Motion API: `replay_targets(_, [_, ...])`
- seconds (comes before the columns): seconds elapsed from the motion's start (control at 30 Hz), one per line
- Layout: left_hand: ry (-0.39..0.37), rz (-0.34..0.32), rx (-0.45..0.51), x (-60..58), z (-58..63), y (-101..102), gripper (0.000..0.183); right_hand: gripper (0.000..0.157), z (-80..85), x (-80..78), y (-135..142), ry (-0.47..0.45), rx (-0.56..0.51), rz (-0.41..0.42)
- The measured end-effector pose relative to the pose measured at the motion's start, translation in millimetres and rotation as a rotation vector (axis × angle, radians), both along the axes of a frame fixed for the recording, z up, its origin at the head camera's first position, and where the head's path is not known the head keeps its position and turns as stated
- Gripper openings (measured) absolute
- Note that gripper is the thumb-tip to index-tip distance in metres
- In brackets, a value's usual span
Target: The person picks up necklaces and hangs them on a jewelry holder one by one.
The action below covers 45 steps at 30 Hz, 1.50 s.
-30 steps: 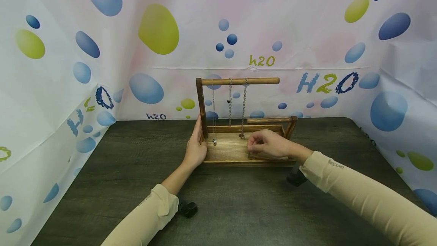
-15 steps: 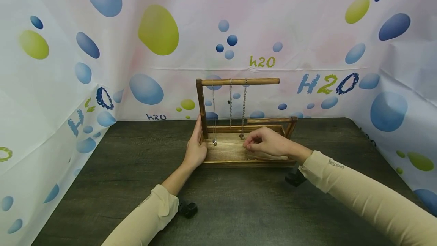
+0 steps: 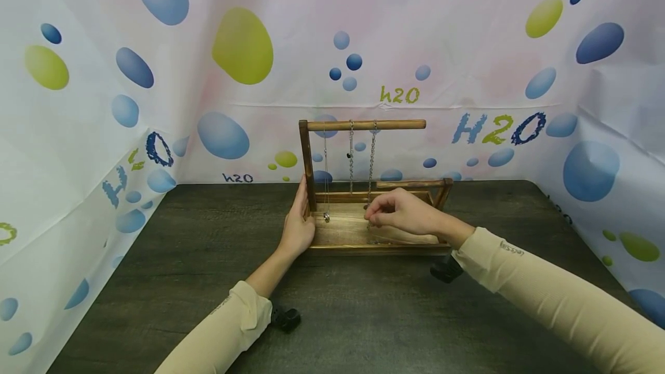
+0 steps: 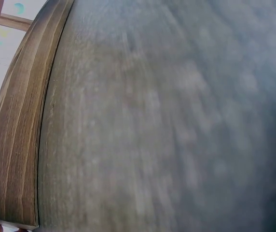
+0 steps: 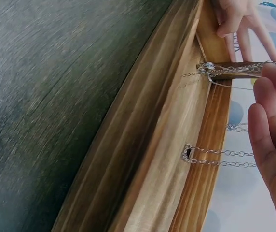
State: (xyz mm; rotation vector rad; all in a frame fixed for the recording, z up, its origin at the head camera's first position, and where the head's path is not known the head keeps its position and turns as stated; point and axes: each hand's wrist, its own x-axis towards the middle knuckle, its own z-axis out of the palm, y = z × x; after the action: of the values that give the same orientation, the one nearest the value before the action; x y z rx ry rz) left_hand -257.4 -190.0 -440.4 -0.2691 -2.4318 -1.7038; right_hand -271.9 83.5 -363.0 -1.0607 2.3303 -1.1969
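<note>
In the head view my right hand (image 3: 402, 212) pinches a thin silver chain (image 5: 192, 74) by one end, and the chain dangles over the wooden tray floor (image 3: 343, 234). Its fingertips overlap the foot of a necklace (image 3: 371, 160) hanging from the stand's bar (image 3: 366, 125). A second necklace (image 3: 351, 157) hangs at mid-bar. Nearest the post (image 3: 307, 166) is a finer necklace (image 3: 325, 172) with a ring-like pendant (image 3: 327, 217). My left hand (image 3: 298, 228) rests against the stand's left end, fingers straight along the post, its thumb (image 5: 228, 24) at the near corner.
The wooden stand sits on a dark table (image 3: 358, 310) in front of a printed backdrop (image 3: 291, 74). A lower wooden rail (image 3: 410, 183) runs along the stand's back right. Dark devices, such as the left one (image 3: 286, 319), show under both wrists.
My right hand has shifted a little left across the tray with the dangling chain, up to the rightmost hanging necklace. The left hand and the stand stay in place.
</note>
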Motion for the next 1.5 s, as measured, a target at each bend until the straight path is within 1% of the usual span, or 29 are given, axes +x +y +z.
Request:
replay_targets(0.17, [0.002, 0.004, -0.006, -0.2, 0.0, 0, 0.102, 0.016, 8.9, 2.1, -3, -0.028, -0.036, -0.017])
replay_targets(0.37, [-0.005, 0.006, -0.007, 0.7, 0.8, 0, 0.101, 0.015, 19.5, 4.0, -6, -0.042, -0.046, -0.057])
replay_targets(0.67, [0.018, -0.001, 0.0, 0.4, 0.6, 0, 0.101, 0.016, 31.9, 5.7, -8, -0.07, -0.082, -0.097])
replay_targets(0.77, [0.025, -0.003, 0.002, 0.4, 0.1, 0, 0.1, 0.016, 35.5, 6.5, -10, -0.063, -0.105, -0.119])
replay_targets(0.9, [0.037, -0.01, 0.011, 1.3, 0.3, 0, 0.098, 0.017, 40.1, 6.8, -13, -0.082, -0.152, -0.138])
replay_targets(0.93, [0.03, -0.011, 0.012, 2.0, 2.1, 0, 0.097, 0.017, 41.2, 6.8, -13, -0.088, -0.162, -0.142])
replay_targets(1.03, [0.022, -0.018, 0.016, 12.2, 17.7, 3, 0.094, 0.018, 44.6, 7.1, -14, -0.106, -0.195, -0.145])
replay_targets(1.1, [0.019, -0.019, 0.014, 12.0, 17.9, 3, 0.094, 0.018, 46.5, 7.4, -14, -0.108, -0.204, -0.146])
replay_targets(1.17, [0.028, -0.02, 0.01, 11.2, 16.2, 2, 0.095, 0.017, 48.2, 7.2, -15, -0.117, -0.217, -0.14])
replay_targets(1.27, [0.039, -0.014, 0.005, 1.4, 0.8, -1, 0.098, 0.018, 50.8, 6.7, -15, -0.131, -0.227, -0.133])
replay_targets(1.5, [0.026, -0.005, -0.013, 1.7, -1.6, 0, 0.099, 0.018, 58.2, 6.4, -16, -0.134, -0.254, -0.141])
